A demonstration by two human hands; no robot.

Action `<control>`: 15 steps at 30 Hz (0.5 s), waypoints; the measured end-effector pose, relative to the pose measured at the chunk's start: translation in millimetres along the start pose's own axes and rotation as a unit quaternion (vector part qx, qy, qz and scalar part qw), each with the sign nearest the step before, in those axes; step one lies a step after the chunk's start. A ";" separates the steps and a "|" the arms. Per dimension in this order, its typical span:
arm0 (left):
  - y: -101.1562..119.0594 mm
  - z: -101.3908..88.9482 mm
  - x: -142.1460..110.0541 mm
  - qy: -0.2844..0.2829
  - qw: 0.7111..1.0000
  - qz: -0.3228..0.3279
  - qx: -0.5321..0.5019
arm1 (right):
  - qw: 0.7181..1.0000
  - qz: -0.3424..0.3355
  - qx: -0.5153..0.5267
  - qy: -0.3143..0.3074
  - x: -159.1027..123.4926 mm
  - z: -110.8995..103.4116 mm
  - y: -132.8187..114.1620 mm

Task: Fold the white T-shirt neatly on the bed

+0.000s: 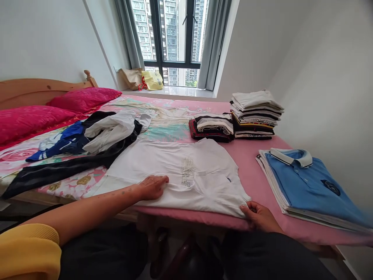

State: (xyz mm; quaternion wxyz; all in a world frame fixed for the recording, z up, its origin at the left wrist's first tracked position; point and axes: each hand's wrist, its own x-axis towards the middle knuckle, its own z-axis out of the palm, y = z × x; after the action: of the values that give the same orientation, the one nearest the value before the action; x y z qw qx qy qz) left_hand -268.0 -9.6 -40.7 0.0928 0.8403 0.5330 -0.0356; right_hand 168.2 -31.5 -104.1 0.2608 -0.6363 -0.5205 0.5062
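A white T-shirt [166, 159] lies spread sideways across the near edge of the bed, with a block of small print at its middle and a little dark mark toward the right. My left hand [153, 187] rests on its near half, fingers curled and pinching a fold of the cloth. At the shirt's near right corner, my right hand [258, 215] grips the fabric between thumb and fingers. Beyond my left arm is a loose heap of clothes [113, 130] in white, blue and black; a black garment's long end trails toward the near left.
Folded blue polo shirt [314, 182] tops a low stack on the right. Behind it stand a tall folded pile [255, 116] and a shorter one [214, 126]. Red pillows [84, 97] lie by the wooden headboard [37, 91]. Bags [153, 80] sit on the window ledge.
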 end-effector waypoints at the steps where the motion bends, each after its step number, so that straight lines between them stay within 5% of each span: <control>1: -5.5 -0.3 -3.5 -0.002 1.000 0.008 0.003 | 1.000 -0.004 -0.015 0.004 -0.7 0.0 -0.8; 6: -49.8 -0.4 -39.9 0.018 1.000 -0.003 0.022 | 0.997 -0.011 -0.068 0.033 -4.8 0.7 3.1; 15: -123.8 4.8 -125.0 0.101 0.967 -0.210 0.105 | 0.984 0.016 -0.150 0.095 -5.2 2.3 3.6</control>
State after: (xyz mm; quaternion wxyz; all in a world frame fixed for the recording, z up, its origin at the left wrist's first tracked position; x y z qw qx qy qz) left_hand -433.1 -70.3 -40.2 -0.0597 0.7139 0.6973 -0.0255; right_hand 167.8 -37.9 -106.0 0.2028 -0.7218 -0.5526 0.3640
